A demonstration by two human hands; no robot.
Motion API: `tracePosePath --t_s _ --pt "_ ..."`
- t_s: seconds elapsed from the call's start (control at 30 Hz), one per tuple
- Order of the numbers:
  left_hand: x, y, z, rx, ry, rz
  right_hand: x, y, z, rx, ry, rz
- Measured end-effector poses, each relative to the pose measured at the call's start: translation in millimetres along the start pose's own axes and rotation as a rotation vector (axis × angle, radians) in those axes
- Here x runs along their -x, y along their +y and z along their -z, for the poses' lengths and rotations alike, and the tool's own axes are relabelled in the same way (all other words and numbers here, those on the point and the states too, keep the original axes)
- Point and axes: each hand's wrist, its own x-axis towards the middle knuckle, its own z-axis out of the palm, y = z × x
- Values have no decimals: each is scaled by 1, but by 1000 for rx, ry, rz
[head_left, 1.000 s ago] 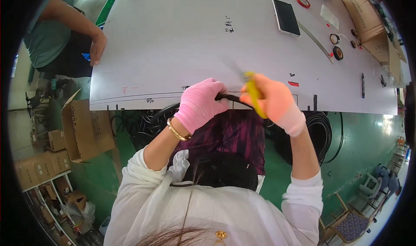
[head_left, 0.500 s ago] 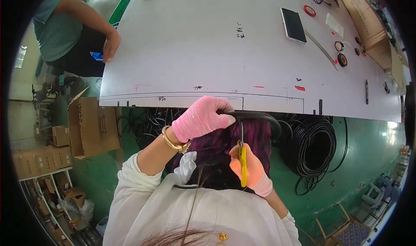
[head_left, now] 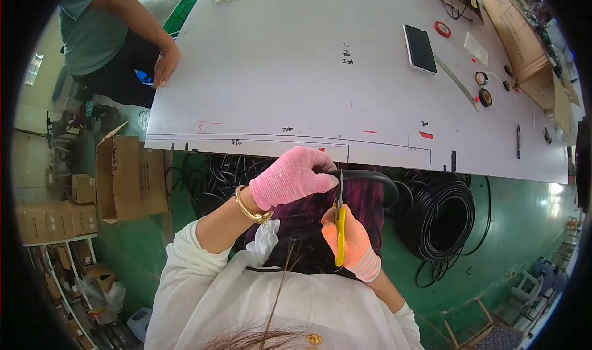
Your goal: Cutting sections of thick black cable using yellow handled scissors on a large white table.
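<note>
Left hand (head_left: 290,178) is clenched round black tubing (head_left: 370,175) mid-frame, right hand (head_left: 354,242) wrapped round yellow-handled scissors (head_left: 341,226) at the tubing, blade gap unclear; looks like cutting, next move calling for firm squeeze.

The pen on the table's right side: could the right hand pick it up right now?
Probably not directly: the right hand grips a yellow-handled tool, its blade at the black tube, though nothing visible covers the pen.

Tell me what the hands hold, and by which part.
The left hand grips the black tubing just left of the blade; the right hand holds the cutting tool by its yellow handle.
</note>
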Motion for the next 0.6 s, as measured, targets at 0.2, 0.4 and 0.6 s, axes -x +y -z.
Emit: tracePosePath --t_s 0.2,0.4,0.6 --pt "-2 0 -1 -9 2 -12 -1 14 -3 -147 62 -55" --pt "-12 -18 1 21 -29 -205 5 -27 0 38 70 -47" --pt "-17 13 15 469 -500 -5 15 -38 5 82 53 -51"
